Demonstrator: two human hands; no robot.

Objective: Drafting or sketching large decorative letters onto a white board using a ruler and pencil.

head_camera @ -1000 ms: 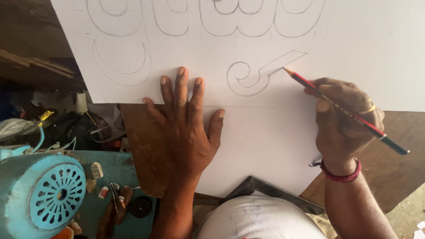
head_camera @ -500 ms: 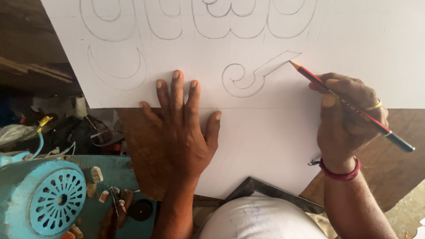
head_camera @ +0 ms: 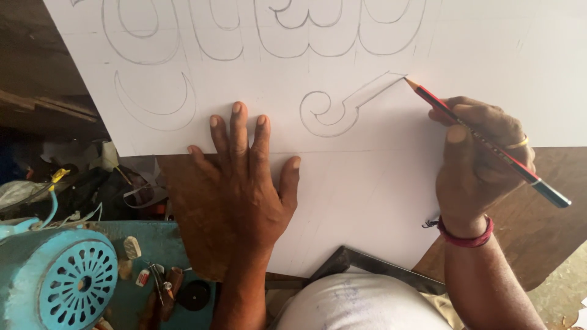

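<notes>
A large white sheet [head_camera: 379,195] with pencilled curved outline shapes lies on a brown board [head_camera: 538,201]. My left hand [head_camera: 247,177] rests flat on the sheet's lower edge, fingers spread, pressing it down. My right hand [head_camera: 477,162] grips a red and black pencil [head_camera: 483,140], slanted up to the left. The pencil tip touches the end of a hooked outline [head_camera: 342,107] drawn in the middle of the sheet. A red band circles my right wrist and a ring sits on one finger.
A turquoise motor housing with a round vented cover [head_camera: 70,284] stands at the lower left, with small loose parts beside it. Tangled wires and clutter [head_camera: 79,183] lie to the left of the board. A dark metal square's corner [head_camera: 367,266] pokes out under the sheet's near edge.
The view has shifted a little, so the sheet sits lower in frame. The pencil tip stays at the hooked outline's upper right end. My left hand keeps pressing the sheet.
</notes>
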